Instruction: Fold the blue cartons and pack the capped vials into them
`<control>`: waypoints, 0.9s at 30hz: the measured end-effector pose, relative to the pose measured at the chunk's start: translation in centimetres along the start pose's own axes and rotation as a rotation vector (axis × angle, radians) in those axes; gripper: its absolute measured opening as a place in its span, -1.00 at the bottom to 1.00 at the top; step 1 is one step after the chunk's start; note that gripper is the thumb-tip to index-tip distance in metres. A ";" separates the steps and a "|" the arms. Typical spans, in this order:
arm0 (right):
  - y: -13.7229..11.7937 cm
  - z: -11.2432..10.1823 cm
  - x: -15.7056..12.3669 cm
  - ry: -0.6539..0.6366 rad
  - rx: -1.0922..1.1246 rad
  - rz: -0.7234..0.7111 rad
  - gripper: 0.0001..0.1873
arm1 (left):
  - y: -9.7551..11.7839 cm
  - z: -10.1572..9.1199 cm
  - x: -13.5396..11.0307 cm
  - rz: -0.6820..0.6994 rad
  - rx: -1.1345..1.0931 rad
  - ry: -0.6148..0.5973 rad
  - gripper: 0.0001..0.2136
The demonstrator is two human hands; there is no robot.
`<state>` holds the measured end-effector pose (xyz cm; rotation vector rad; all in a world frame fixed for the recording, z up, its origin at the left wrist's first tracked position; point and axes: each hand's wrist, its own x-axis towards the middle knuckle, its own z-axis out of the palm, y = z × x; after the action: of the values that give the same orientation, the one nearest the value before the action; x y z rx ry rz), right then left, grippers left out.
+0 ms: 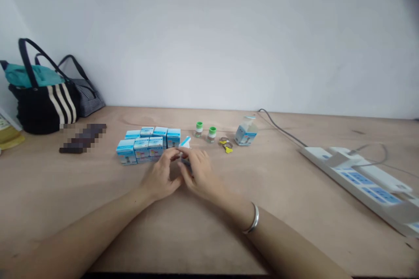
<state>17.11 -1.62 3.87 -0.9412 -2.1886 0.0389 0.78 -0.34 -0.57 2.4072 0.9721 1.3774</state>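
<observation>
Your right hand (202, 172) has its thumb and fingers drawn narrow around a small blue-and-white box (185, 142), which stands between your two hands with a flap up at its far side. Your left hand (161, 179) curves in from the other side, fingertips close to the right forefinger; whether they press on the box, you cannot tell from here. Squeezing from both sides could buckle the thin card or crease that flap. Just left stand the grouped boxes (142, 150), so a leftward swing of your knuckles could knock the front row askew. Beyond, two green-capped bottles (205, 132) stand upright, and a careless forward reach could tip one. Right of them lie yellow-tagged items (228, 149) and an open box (246, 135).
</observation>
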 end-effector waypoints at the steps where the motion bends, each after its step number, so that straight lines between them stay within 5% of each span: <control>1: 0.1 0.0 0.0 0.010 0.045 0.010 -0.63 | 0.1 0.1 0.2 0.000 -0.007 -0.001 -0.42; 12: 0.4 0.1 0.5 0.159 0.209 -0.025 -0.76 | 2.1 0.7 1.6 -0.243 0.140 0.107 -0.63; 16: 1.1 -0.5 0.7 0.247 0.175 0.044 -0.88 | 1.5 -0.2 1.5 -0.206 0.081 0.027 -0.52; 21: 1.7 -1.2 0.7 0.105 0.150 0.021 -0.89 | 1.3 -0.8 0.9 -0.127 -0.034 -0.082 -0.52; 27: 2.4 -1.7 0.9 0.098 0.196 0.194 -0.93 | 1.9 -0.7 0.7 -0.052 0.240 0.116 -0.56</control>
<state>19.29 0.26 4.94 -1.0173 -1.9575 0.2889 1.30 -1.43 1.18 2.4698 1.2881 1.4713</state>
